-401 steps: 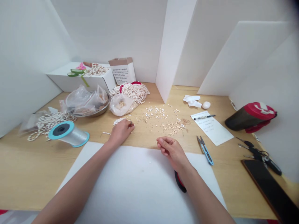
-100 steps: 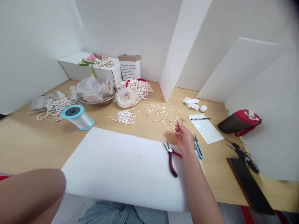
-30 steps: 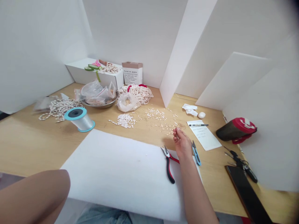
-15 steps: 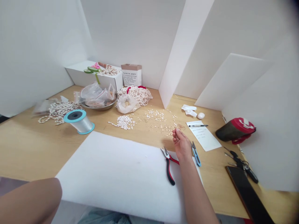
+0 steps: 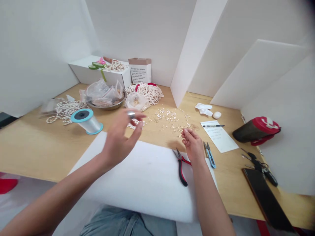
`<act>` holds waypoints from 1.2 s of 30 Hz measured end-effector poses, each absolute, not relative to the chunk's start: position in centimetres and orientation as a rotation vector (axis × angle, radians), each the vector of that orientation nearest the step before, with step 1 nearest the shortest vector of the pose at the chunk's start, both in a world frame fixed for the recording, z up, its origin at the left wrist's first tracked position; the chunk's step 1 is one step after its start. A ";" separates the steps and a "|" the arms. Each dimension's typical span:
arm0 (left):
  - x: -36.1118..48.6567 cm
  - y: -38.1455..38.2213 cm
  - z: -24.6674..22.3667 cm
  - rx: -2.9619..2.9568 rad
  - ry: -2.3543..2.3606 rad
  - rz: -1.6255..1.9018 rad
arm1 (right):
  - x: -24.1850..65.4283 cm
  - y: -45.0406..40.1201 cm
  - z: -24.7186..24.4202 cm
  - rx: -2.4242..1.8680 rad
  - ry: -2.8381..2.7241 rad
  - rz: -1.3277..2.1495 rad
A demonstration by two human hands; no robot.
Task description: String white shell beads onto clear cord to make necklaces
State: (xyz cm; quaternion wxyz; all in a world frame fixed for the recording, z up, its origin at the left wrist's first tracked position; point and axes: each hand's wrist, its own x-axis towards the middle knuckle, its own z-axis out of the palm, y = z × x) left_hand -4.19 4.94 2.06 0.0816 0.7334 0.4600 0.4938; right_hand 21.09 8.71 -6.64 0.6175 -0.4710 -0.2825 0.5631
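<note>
My left hand (image 5: 121, 136), a ring on one finger, is raised over the far edge of the white foam sheet (image 5: 137, 173). Its thumb and fingers are apart, with nothing seen between them. Behind it lies a partly covered pile of white beads (image 5: 134, 124). My right hand (image 5: 193, 142) has its thumb and fingertips pinched together beside small star-shaped pieces (image 5: 179, 128); whatever is in the pinch is too small to make out. Red-and-black pliers (image 5: 182, 170) lie near the right wrist, and blue thread snips (image 5: 210, 155) are to its right.
At left stand a spool of clear line (image 5: 87, 121) and a metal bowl of plastic bags (image 5: 108, 106). Strung beads (image 5: 147, 93) lie at the back. On the right are a notepad (image 5: 220, 139) with a pen, a bottle (image 5: 256, 130), keys (image 5: 259, 167) and a phone (image 5: 267, 198).
My left hand has come into view from the lower left and reached forward over the sheet. The right hand stays pinched near the star pieces. The camera view has shifted slightly.
</note>
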 end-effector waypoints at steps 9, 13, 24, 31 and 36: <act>-0.6 6.2 -5.1 2.144 1.206 0.421 | 19.6 7.7 -6.2 -1.201 -1.018 1.173; -0.7 5.0 -7.4 2.159 1.227 0.304 | 19.3 7.2 -5.6 -1.213 -1.038 1.181; 0.1 5.3 -5.7 1.891 1.161 0.486 | 18.4 6.5 -4.8 -1.263 -1.131 1.229; 0.1 5.1 -6.7 1.927 1.165 0.495 | 20.9 7.2 -4.6 -1.337 -0.961 1.123; -0.4 5.0 -7.2 1.966 1.147 0.531 | 22.6 7.1 -3.8 -1.432 -1.090 1.257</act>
